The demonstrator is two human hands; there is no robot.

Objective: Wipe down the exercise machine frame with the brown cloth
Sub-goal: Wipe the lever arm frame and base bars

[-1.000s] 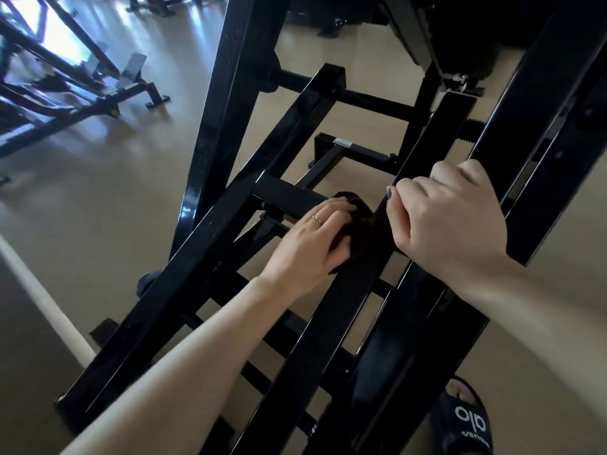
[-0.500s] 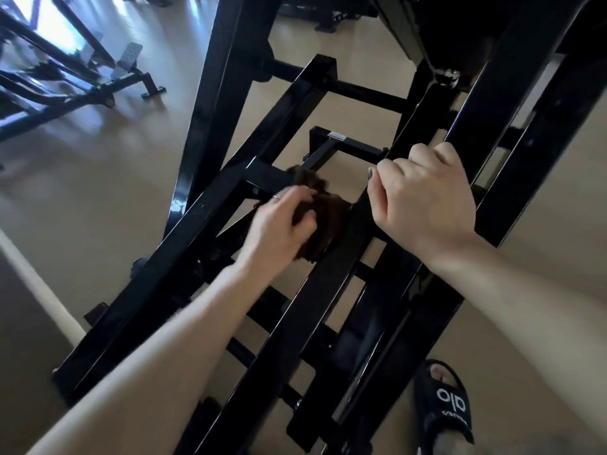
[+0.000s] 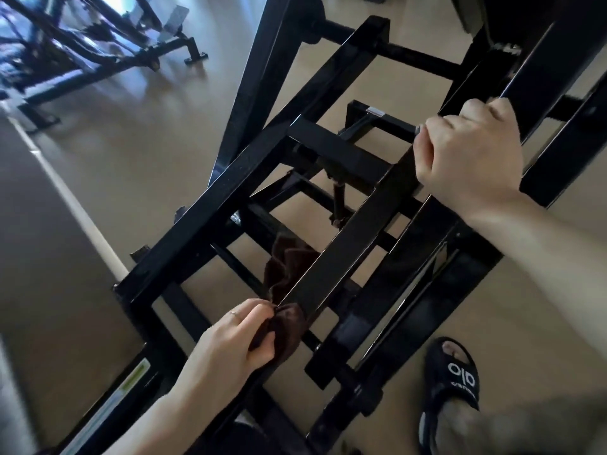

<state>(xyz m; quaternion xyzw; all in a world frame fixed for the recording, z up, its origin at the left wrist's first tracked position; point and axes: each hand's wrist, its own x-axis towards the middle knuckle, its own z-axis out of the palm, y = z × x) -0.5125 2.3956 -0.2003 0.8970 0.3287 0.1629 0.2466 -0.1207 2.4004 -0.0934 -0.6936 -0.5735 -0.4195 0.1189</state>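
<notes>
The left hand (image 3: 230, 339) grips the brown cloth (image 3: 285, 290) low in the picture, with its fingers curled round a bunched part of it. A thin ring (image 3: 235, 315) sits on one finger. The cloth is pressed against the lower end of a sloping black bar (image 3: 345, 244) of the exercise machine frame (image 3: 203, 218). Part of the cloth fans out in folds along the left side of this bar and goes under it, and another part hangs from the hand just below the end of the bar.

The right hand (image 3: 469, 152) is higher up, at the right. Its fingers are closed tightly round the upper part of the same frame, where the sloping bar meets a cross bar (image 3: 335, 149).

The frame is black and glossy, made of square tubes with several cross pieces, and it stands on a beige floor (image 3: 131, 136). A foot in a black slide sandal (image 3: 450, 376) with white letters is on the floor at the lower right, just beside the frame. Another black machine (image 3: 98, 44) stands far away at the upper left, blurred.
</notes>
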